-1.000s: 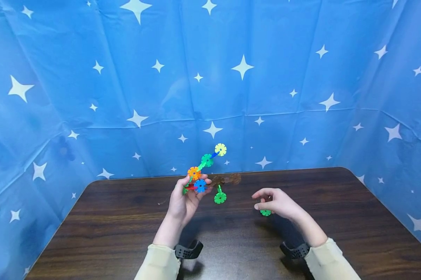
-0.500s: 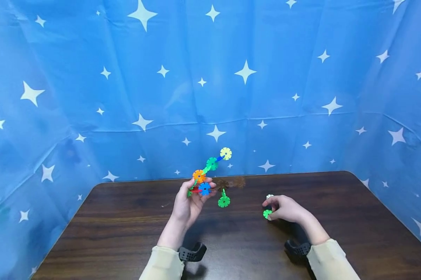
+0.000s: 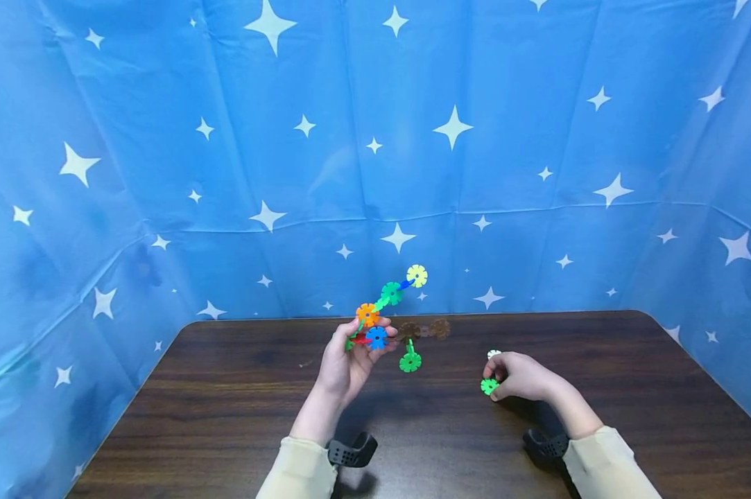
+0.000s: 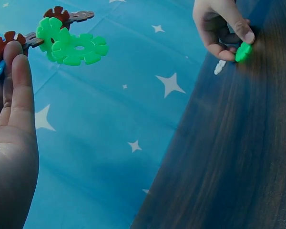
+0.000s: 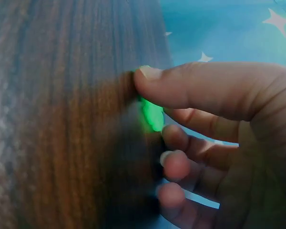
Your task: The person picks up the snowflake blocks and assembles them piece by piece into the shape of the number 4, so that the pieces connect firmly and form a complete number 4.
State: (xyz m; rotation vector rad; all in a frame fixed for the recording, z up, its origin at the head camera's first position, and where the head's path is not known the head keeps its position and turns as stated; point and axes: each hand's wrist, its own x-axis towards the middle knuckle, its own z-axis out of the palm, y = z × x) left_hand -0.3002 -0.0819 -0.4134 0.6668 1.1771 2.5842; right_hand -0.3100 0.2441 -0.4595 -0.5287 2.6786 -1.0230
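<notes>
My left hand [image 3: 347, 364] holds up a joined chain of notched, flower-shaped plastic discs. An orange disc [image 3: 367, 314] and a blue disc [image 3: 377, 338] sit at its fingers; a yellow disc [image 3: 417, 276] tops the upper branch. From the brown discs [image 4: 57, 15] hangs a linked green pair [image 4: 79, 48]. Low over the table at right, my right hand [image 3: 528, 378] pinches a loose green snowflake disc [image 3: 489, 387] between thumb and fingers. That disc's edge shows by the thumb in the right wrist view [image 5: 152, 114]. Just beyond the fingers lies a white disc [image 3: 494, 354], partly hidden.
The dark wooden table [image 3: 238, 416] ends at a back edge against a blue star-patterned curtain [image 3: 325, 173]. Black bands with camera mounts [image 3: 353, 450] sit at both wrists.
My right hand has come down onto the loose green disc and now pinches it; the white disc behind has come into sight. The left hand keeps hold of the chain. The head view has shifted slightly.
</notes>
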